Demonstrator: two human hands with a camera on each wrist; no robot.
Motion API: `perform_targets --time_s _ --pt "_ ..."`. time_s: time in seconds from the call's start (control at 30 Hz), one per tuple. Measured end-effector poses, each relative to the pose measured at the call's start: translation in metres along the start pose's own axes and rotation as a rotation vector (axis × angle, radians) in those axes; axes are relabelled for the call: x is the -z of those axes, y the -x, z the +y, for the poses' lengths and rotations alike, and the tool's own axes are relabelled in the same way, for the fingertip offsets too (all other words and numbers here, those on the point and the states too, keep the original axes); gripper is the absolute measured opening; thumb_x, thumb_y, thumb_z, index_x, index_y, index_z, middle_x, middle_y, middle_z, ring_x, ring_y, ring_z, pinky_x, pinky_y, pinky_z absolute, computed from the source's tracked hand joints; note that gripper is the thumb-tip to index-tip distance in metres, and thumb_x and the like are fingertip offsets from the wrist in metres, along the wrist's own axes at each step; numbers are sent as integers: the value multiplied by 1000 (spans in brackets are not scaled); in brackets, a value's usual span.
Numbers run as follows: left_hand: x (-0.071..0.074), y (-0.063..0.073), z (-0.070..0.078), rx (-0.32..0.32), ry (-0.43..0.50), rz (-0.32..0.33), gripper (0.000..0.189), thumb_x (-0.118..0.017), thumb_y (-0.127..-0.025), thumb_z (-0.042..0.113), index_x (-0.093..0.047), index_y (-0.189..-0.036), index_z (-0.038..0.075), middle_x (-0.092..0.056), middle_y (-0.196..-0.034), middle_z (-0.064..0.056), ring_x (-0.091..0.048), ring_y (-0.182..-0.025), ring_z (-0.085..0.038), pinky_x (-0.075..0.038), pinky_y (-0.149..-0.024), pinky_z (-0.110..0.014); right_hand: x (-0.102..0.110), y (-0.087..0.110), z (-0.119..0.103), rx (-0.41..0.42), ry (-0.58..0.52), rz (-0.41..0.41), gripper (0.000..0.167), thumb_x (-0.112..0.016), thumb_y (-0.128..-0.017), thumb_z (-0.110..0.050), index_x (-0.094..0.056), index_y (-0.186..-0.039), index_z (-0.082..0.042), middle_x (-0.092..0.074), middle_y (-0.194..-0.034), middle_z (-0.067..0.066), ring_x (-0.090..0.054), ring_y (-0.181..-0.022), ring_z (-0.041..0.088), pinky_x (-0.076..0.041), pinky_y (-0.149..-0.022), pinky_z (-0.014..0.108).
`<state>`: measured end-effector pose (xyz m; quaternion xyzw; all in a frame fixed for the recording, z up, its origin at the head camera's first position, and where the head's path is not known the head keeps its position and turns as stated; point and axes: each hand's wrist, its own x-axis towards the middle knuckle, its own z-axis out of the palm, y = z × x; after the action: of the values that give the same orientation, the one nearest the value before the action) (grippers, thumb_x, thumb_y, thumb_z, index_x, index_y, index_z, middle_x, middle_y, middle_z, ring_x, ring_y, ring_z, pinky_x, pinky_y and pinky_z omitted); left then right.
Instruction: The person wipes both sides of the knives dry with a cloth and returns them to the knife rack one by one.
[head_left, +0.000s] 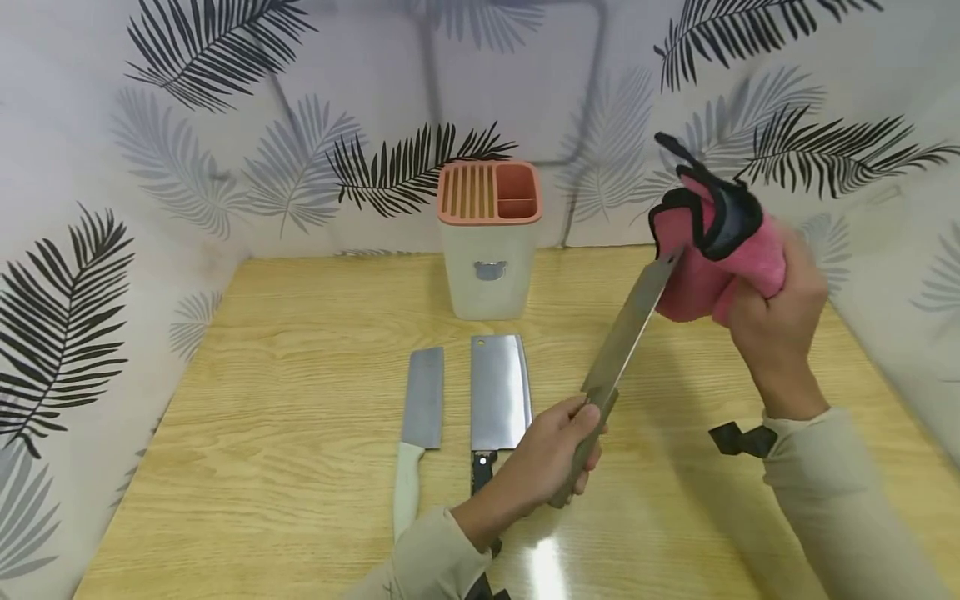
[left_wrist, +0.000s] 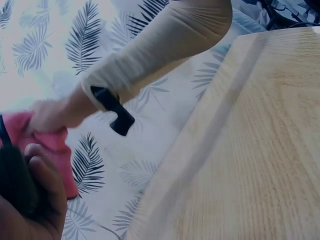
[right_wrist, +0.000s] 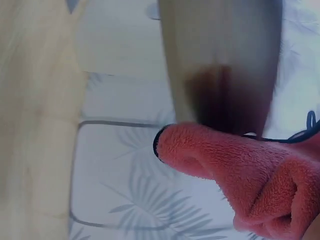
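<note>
On my feed I list: one knife (head_left: 630, 328), at four o'clock from the white holder (head_left: 487, 292), left hand (head_left: 555, 450) wrapped round its handle; one pink cloth (head_left: 693, 292), right hand (head_left: 783, 312) gripping it at the blade's tip.

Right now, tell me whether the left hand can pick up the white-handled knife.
Probably not without letting go first: the left hand grips the raised knife. Otherwise the way looks free, as the white-handled knife lies with its blade uncovered.
</note>
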<state>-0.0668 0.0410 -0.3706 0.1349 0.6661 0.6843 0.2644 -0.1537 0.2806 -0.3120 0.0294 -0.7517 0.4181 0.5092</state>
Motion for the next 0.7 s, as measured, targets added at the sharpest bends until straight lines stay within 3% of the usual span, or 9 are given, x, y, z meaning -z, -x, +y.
perform_targets --time_s 0.07,0.17,0.27,0.4,0.5,0.63,0.7 --pt "1 -1 -1 -19 78 -38 30 -45 -106 29 -51 -113 1 -58 -75 -3 -55 -48 -7 -46 -42 -21 6 -4 -12 -20 -20 57 31 -55 -87 -11 -70 -107 8 -66 -95 -20 -58 -92 -9 -44 -87 11" --pt "2 -3 -5 -6 198 -83 26 -51 -105 26 -45 -121 7 -68 -87 -11 -62 -50 -7 -49 -41 -24 10 -4 -33 -16 -59 98 32 -53 -86 -9 -69 -106 11 -62 -92 -27 -59 -89 -5 -45 -86 13" --pt "2 -5 -8 -24 228 -77 24 -53 -103 23 -42 -120 9 -69 -83 -8 -57 -44 -6 -47 -38 -25 12 -1 -52 4 -98 102 32 -51 -85 -6 -69 -103 12 -64 -92 -24 -60 -86 -4 -47 -86 15" --pt "3 -8 -9 -85 146 -31 20 -55 -102 22 -50 -109 4 -55 -67 3 -46 -38 -4 -41 -36 -23 6 11 -68 100 -122 42 36 -50 -80 -6 -70 -105 8 -76 -95 4 -64 -89 -1 -49 -90 16" --pt "4 -10 -7 -132 46 6 20 -55 -102 21 -52 -100 2 -51 -62 2 -44 -37 -5 -40 -36 -24 -2 29 -75 228 -102 -112 40 -50 -77 -5 -70 -111 4 -74 -107 22 -71 -103 16 -51 -101 22" --pt "4 -11 -5 -201 -153 96 15 -55 -100 16 -51 -96 2 -50 -58 -2 -43 -36 -7 -41 -34 -26 -9 64 -79 375 -12 -437 54 -49 -72 4 -68 -122 -4 -70 -125 16 -65 -120 36 -41 -115 29" --pt "4 -10 -6 -287 -380 175 14 -57 -97 14 -56 -102 0 -59 -68 -7 -55 -48 -11 -50 -44 -30 -9 83 -80 406 12 -574 62 -50 -69 6 -67 -127 -7 -67 -132 12 -60 -128 33 -34 -120 28"
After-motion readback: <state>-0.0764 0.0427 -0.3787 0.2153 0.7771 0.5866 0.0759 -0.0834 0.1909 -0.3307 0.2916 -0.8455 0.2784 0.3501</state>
